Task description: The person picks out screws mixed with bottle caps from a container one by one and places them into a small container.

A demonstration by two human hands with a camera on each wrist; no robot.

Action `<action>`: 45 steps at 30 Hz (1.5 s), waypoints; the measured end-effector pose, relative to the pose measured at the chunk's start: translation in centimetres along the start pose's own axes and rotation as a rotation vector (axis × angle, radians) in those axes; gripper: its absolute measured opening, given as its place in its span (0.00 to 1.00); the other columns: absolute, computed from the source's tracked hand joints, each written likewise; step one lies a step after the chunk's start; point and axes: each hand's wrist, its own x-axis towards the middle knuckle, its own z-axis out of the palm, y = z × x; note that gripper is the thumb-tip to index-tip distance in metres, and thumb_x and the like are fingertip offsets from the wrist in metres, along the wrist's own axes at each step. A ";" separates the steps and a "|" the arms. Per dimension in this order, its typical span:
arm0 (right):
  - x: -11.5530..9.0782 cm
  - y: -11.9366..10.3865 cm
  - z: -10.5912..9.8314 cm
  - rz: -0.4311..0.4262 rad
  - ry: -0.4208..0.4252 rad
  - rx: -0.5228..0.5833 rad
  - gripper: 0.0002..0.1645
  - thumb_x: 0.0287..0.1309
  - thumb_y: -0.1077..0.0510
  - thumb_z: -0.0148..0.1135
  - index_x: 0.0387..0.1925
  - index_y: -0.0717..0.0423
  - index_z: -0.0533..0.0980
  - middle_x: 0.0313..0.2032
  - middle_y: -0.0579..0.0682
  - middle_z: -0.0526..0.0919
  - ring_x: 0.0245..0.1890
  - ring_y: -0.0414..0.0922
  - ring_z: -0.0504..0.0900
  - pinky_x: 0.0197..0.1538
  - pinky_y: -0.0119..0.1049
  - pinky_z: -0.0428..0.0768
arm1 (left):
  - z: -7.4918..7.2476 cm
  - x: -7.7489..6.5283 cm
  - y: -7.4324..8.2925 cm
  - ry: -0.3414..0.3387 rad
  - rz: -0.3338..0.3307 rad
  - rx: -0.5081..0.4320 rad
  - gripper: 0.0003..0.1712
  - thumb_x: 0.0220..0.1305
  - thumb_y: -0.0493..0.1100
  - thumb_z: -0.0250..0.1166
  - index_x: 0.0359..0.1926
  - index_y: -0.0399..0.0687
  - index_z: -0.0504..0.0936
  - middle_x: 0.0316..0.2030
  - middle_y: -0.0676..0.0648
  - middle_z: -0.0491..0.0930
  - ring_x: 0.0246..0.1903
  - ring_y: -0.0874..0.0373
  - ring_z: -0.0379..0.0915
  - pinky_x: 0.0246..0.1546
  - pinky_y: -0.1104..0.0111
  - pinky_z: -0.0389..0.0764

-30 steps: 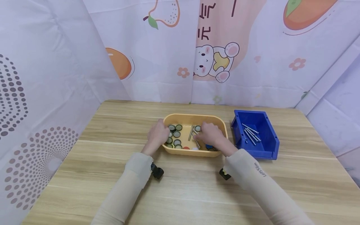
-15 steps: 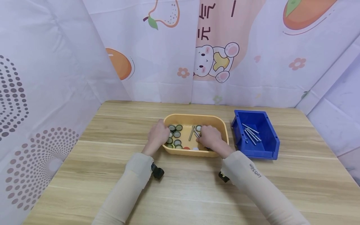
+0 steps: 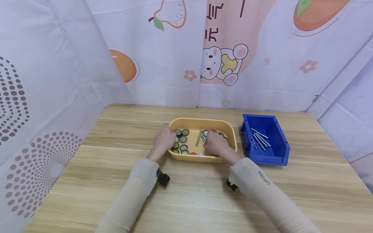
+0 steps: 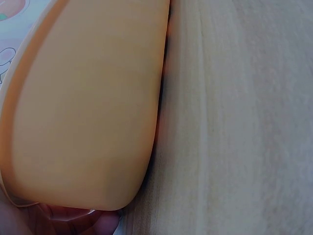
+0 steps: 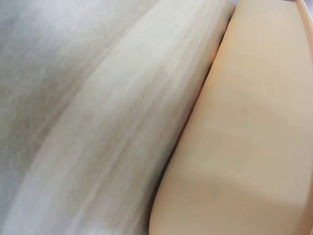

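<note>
A yellow tray [image 3: 201,158] holds bottle caps [image 3: 183,139] and long silver screws. My left hand [image 3: 164,138] grips the tray's left end; in the left wrist view its fingers [image 4: 73,225] show at the bottom, against the outer wall. Inside the tray, on the right side, my right hand [image 3: 216,143] has curled fingers around some screws [image 3: 204,139], whose ends stick out to the left. Its fingertips are hidden from above. One more screw [image 3: 198,138] lies loose on the tray floor just left of it. The right wrist view shows only tray wall and tabletop.
To the right of the tray stands a blue bin [image 3: 271,159] with several screws [image 3: 261,139] in it. A red cap [image 3: 193,153] lies by the tray's front wall. The wooden table [image 3: 192,197] ends at a printed cloth [image 3: 163,81] behind.
My right hand has drawn slightly back and closed over screws that lay in the tray's middle. Caps at the right end are uncovered again. My left hand stays put.
</note>
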 end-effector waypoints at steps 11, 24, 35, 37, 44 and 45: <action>-0.1 0.2 0.0 -0.048 -0.061 0.021 0.16 0.62 0.59 0.50 0.48 0.64 0.68 0.30 0.53 0.77 0.24 0.47 0.73 0.25 0.39 0.69 | 0.1 0.2 -0.1 -0.001 0.005 0.009 0.25 0.68 0.45 0.47 0.63 0.40 0.68 0.42 0.40 0.79 0.38 0.47 0.76 0.38 0.57 0.75; 0.4 1.5 -0.9 -0.128 -0.097 0.319 0.12 0.69 0.59 0.45 0.34 0.62 0.72 0.22 0.49 0.76 0.22 0.43 0.73 0.30 0.32 0.71 | 0.1 0.1 -0.2 -0.004 0.000 0.012 0.26 0.69 0.45 0.47 0.64 0.40 0.67 0.44 0.40 0.79 0.38 0.47 0.76 0.39 0.57 0.75; 0.2 2.2 -1.4 -0.115 -0.252 0.632 0.10 0.69 0.58 0.55 0.41 0.63 0.73 0.22 0.47 0.80 0.20 0.40 0.71 0.25 0.29 0.70 | 0.0 0.1 -0.2 0.002 0.000 0.007 0.25 0.68 0.45 0.48 0.62 0.40 0.68 0.42 0.41 0.79 0.37 0.48 0.76 0.35 0.60 0.72; 0.2 2.2 -1.3 -0.124 -0.243 0.630 0.09 0.68 0.58 0.57 0.41 0.63 0.72 0.23 0.48 0.81 0.19 0.40 0.73 0.26 0.30 0.74 | 0.0 0.1 -0.1 0.002 0.000 0.005 0.25 0.68 0.45 0.48 0.62 0.41 0.68 0.43 0.41 0.79 0.38 0.48 0.76 0.35 0.59 0.72; 0.1 2.4 -1.3 -0.195 -0.187 0.553 0.09 0.69 0.58 0.55 0.39 0.61 0.74 0.24 0.50 0.82 0.21 0.41 0.75 0.27 0.33 0.77 | 0.0 0.1 -0.1 -0.004 0.000 0.013 0.25 0.69 0.46 0.47 0.63 0.41 0.68 0.43 0.41 0.79 0.38 0.48 0.76 0.35 0.60 0.72; 0.0 2.3 -1.3 -0.201 -0.179 0.537 0.09 0.69 0.58 0.55 0.40 0.61 0.74 0.24 0.50 0.82 0.21 0.42 0.76 0.27 0.33 0.77 | 0.0 0.0 -0.1 -0.005 0.000 0.014 0.25 0.68 0.46 0.47 0.62 0.41 0.68 0.43 0.41 0.79 0.38 0.48 0.76 0.35 0.60 0.71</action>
